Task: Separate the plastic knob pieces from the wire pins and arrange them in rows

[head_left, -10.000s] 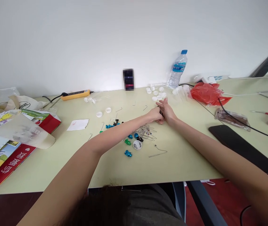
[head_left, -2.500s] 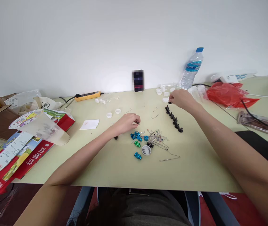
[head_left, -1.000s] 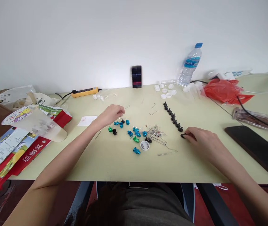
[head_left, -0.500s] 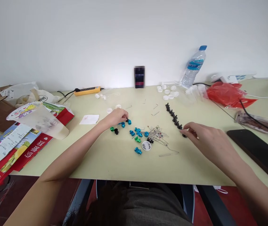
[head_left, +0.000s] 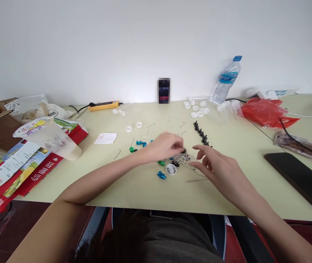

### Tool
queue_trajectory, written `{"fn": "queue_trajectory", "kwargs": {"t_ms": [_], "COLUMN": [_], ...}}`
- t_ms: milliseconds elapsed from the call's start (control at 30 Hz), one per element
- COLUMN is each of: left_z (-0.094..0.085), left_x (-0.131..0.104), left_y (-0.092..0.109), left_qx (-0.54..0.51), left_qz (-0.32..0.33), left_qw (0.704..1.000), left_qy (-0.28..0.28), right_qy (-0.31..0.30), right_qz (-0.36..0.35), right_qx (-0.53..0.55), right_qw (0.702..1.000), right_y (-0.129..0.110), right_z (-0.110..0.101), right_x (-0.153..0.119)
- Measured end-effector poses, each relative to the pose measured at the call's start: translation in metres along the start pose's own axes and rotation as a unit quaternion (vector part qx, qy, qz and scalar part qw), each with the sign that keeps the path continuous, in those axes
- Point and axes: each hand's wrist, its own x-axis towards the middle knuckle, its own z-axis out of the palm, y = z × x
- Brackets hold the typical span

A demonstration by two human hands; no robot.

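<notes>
My left hand (head_left: pixel 168 146) is over the middle of the table, fingers pinched on a small black part (head_left: pixel 183 150); its exact kind I cannot make out. Facing it from the right, my right hand (head_left: pixel 218 164) has thumb and fingers apart with nothing between them. Thin metal pins (head_left: pixel 191 166) lie under and between the hands. A row of small black parts (head_left: pixel 201 134) runs behind my right hand. Nearer me are a white cap (head_left: pixel 171 169) holding tiny pieces, and a blue metal fitting (head_left: pixel 161 175). My left forearm and hand partly cover other blue and green fittings.
White caps (head_left: pixel 195 108) lie near the wall beside a leaning water bottle (head_left: pixel 227 78). A dark phone (head_left: pixel 295 179) and a red plastic bag (head_left: pixel 264 111) are on the right. At left, a plastic cup (head_left: pixel 59 142) lies tilted over red packaging (head_left: pixel 42 175). A yellow power strip (head_left: pixel 103 106) sits behind.
My left hand has moved right from the blue fittings, carrying the small black part. My right hand has left the black row, shifted left and spread its fingers.
</notes>
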Motion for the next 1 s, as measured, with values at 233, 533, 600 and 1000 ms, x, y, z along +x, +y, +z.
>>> {"fn": "queue_trajectory", "kwargs": {"t_ms": [233,533,600,1000], "left_z": [0.056,0.007,-0.015,-0.044], "left_x": [0.004,-0.028,-0.045,-0.105], "left_y": [0.026,0.009,-0.008,-0.069], "left_qx": [-0.126,0.045,0.131,0.268], "left_qz": [0.008,0.075,0.051,0.005], "left_qw": [0.989,0.996,0.99,0.962], "left_qy": [-0.079,-0.015,0.025,-0.059], "right_qy": [-0.03,-0.031,-0.02,-0.013], "right_qz": [-0.011,0.121,0.135,0.147], "right_qx": [-0.073,-0.067,-0.063,-0.055], "right_qw": [0.997,0.99,0.989,0.988], "right_y": [0.018,0.067,0.075,0.072], "right_z": [0.023,0.012,0.006,0.003], "right_x": [-0.025,-0.033,-0.032,-0.029]}}
